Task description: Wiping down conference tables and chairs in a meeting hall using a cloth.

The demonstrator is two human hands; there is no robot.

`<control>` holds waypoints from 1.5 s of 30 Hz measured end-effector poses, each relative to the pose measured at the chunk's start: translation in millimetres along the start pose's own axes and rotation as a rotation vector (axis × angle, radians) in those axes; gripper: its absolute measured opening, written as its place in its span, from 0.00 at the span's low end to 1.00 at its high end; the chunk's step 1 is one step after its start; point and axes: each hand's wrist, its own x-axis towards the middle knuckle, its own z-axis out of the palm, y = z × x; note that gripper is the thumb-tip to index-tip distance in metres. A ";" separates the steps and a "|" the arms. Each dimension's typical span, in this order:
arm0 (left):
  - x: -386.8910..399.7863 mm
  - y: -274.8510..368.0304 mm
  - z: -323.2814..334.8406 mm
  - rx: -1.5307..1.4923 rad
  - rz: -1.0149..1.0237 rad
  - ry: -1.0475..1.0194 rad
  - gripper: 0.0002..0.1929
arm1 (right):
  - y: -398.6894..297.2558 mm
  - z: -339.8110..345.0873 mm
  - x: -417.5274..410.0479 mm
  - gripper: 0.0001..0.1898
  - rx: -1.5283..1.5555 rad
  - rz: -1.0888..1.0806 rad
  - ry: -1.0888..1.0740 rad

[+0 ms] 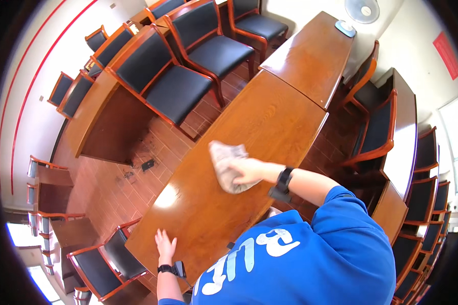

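My right hand (248, 170) presses a pale, crumpled cloth (226, 157) against the glossy top of a long wooden table (198, 217). The cloth spreads out beyond my fingers towards the far side, and part of it is hidden under the palm. Flat near the table's left end rests my left hand (165, 246), fingers apart and nothing in it. Each wrist wears a black strap with a small dark device. Both hands are slightly blurred or foreshortened, but their outlines are plain.
A second wooden table (309, 53) adjoins the far end, bearing a white fan (345, 26). Chairs with black seats (179, 93) stand across the tiled floor (137, 190). Another chair (107, 263) is close to the left end. More chairs (378, 126) line the right side.
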 end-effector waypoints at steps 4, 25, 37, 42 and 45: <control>28.4 88.4 -35.5 -0.136 0.301 0.217 0.40 | -65.5 22.1 24.8 0.21 -0.120 -0.397 -0.110; 89.3 256.0 -23.8 -0.189 -0.041 0.036 0.63 | 158.5 -218.4 -245.5 0.13 -0.418 0.741 -0.064; 253.0 526.2 -64.2 0.057 0.482 0.082 0.61 | 225.2 -371.7 -367.6 0.10 -0.247 0.639 0.438; 330.6 715.3 -99.4 0.147 0.789 0.103 0.58 | 210.2 -342.8 -481.4 0.08 -0.254 0.935 0.559; 338.8 809.9 -87.5 0.162 1.030 0.068 0.56 | 184.1 -324.9 -517.0 0.09 -0.215 1.094 0.577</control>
